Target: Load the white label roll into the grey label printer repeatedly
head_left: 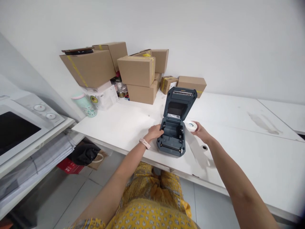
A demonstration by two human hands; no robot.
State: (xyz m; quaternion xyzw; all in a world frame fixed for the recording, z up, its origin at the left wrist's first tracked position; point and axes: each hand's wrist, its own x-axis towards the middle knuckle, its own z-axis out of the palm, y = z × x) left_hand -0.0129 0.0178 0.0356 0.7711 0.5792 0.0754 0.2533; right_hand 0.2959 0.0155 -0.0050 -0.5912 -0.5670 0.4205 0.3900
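White wall [238,41] at back. White table [238,119] in front of it, greyish smear [264,123] toward the right. Tiled floor [105,187] below. Brown boxes [95,65] with yellow tape, stacked along table's rear, left to middle; dark flat thing [78,51] on top of the leftmost. Microwave [30,111] at far left, two knobs on front, cut off by frame edge. Yellow patterned clothing [154,211] on the person, bottom centre, near table's front edge. White carton [105,97] under the leftmost brown box.

Printer [172,122], dark grey, near table's front edge, about mid-frame; lid [180,103] swung up, compartment [172,129] exposed. Tumbler [86,106], mint green, pinkish top, just beside carton. Left hand [156,131] clasping printer's left wall, thumb over rim, some fingers hidden. Right hand [201,132] grasping roll [189,128], fingers around its outer side. Roll white, hole facing up, outside compartment, just beside printer's right side near hinge; touching or apart, cannot tell. White strip [197,151] trailing from roll toward table's front edge. Dark-cored white item [205,148] near strip, partly hidden by right forearm [228,168]; kind unclear. Wristband [145,143], pale pink, on left wrist. White label [173,116] inside lid, low, near hinge.
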